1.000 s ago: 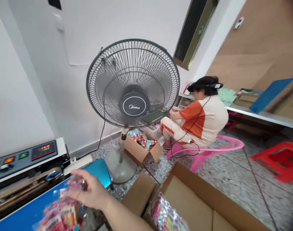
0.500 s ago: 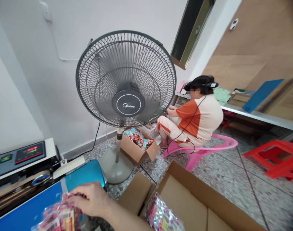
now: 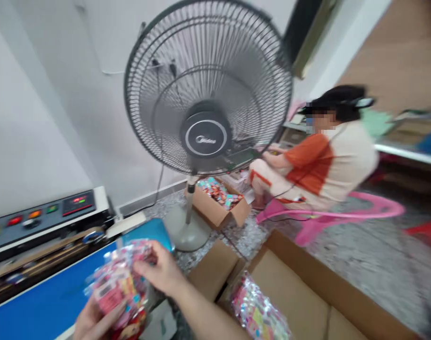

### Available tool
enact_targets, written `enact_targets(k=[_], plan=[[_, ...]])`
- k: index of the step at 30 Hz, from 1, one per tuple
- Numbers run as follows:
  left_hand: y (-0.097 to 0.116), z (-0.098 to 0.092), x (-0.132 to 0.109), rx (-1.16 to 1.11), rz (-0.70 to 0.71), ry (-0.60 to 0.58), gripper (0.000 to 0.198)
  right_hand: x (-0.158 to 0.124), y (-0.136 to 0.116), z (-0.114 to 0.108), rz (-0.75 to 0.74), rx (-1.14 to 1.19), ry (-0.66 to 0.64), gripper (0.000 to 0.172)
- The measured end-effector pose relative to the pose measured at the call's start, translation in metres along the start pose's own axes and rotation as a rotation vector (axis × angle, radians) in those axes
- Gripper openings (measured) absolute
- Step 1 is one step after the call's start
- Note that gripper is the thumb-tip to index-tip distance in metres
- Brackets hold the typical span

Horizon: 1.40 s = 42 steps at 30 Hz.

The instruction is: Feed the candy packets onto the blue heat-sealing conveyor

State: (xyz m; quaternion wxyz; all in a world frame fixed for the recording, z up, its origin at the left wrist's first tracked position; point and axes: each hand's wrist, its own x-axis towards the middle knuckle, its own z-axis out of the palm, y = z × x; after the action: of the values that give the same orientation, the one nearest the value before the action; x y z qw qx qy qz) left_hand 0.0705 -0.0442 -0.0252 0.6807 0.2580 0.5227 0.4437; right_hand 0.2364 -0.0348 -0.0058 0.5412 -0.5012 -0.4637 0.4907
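1. Forearm of the right arm enters at the lower centre of the frame and slants up and to the left; wrist roughly in line with it.
2. Right hand [image 3: 164, 271]: positioned left of lower centre, back of the hand toward the right; thumb and fingers pinching the upper right edge of a clear bag of pink packets [image 3: 116, 283].
3. Left hand [image 3: 95, 323]: at the bottom edge, left of centre, reaching upward; fingers closed on the lower left of the same bag, one digit across its front. Remaining digits hidden; their pose cannot be told.
4. Bag location: lower left of the frame, tilted between both hands, in front of a blue surface [image 3: 41, 302]. Contact with that surface cannot be determined.
5. Open carton [image 3: 289, 293]: lower right of the frame, holding a second bag [image 3: 258, 311] at its left side.
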Motion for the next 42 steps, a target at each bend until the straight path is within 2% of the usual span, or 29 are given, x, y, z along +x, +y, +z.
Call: enact_targets(k=[1,2,5,9,15,22,27,30,35,42], plan=[[0.001,0.002,-0.004,0.009,0.000,-0.068,0.065,-0.002,0.002,0.001,-0.011,-0.014,-0.024,0.027],[0.001,0.004,-0.007,0.021,0.030,-0.096,0.062,-0.003,0.003,0.003,-0.030,-0.048,-0.015,0.018],[0.000,0.009,-0.008,0.016,0.114,-0.146,0.058,-0.002,0.007,0.006,-0.046,-0.054,0.001,0.014],[-0.003,0.008,-0.004,-0.009,0.170,-0.148,0.056,0.003,0.012,0.010,-0.016,0.016,0.005,0.016],[-0.001,0.005,0.001,-0.043,0.206,-0.142,0.051,0.003,0.015,0.016,0.022,0.298,0.004,0.021],[0.001,0.007,0.005,-0.096,0.229,-0.084,0.046,0.006,0.019,0.021,-0.023,0.175,0.112,0.019],[0.003,0.006,0.008,-0.158,0.229,-0.039,0.048,0.014,0.023,0.033,-0.008,0.129,0.051,0.020],[0.006,0.002,0.011,-0.206,0.238,0.024,0.047,0.026,0.026,0.039,-0.034,0.141,0.093,0.021],[0.014,-0.006,0.015,-0.261,0.237,0.126,0.045,0.056,0.031,0.047,-0.041,-0.029,0.135,0.025],[0.021,-0.017,0.012,-0.272,0.226,0.157,0.040,0.086,0.027,0.050,-0.047,-0.451,0.135,0.027]])
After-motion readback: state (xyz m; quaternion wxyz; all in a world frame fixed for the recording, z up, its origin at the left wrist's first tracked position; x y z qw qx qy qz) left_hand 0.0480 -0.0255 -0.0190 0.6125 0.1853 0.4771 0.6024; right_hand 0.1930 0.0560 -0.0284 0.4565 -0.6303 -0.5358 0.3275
